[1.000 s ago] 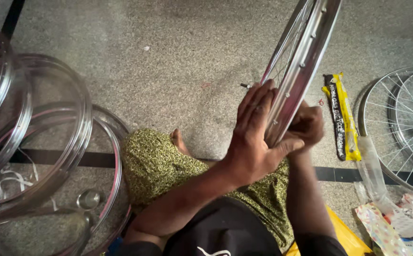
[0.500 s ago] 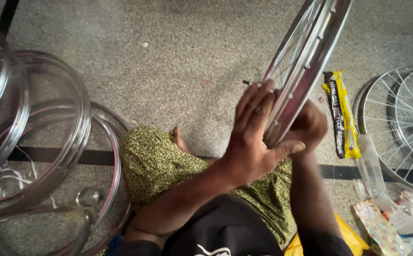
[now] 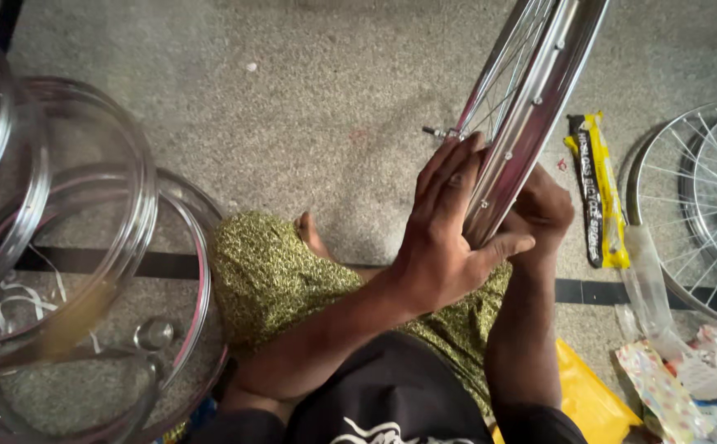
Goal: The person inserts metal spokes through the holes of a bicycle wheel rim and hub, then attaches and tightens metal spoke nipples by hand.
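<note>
A shiny spoked bicycle wheel rim stands upright on edge in front of me, running up out of the top of the head view. My left hand lies flat against the rim's left side, fingers stretched up along the spokes and thumb hooked under the rim. My right hand grips the rim's lower right side from behind; its fingers are mostly hidden. My knee in green patterned cloth sits below the hands.
Several bare chrome rims are stacked at the left. Another spoked wheel lies on the floor at the right, beside a black and yellow packet, crumpled wrappers and a yellow bag.
The rim has shifted slightly right and up in view. Both hands stay on it in the same hold.
</note>
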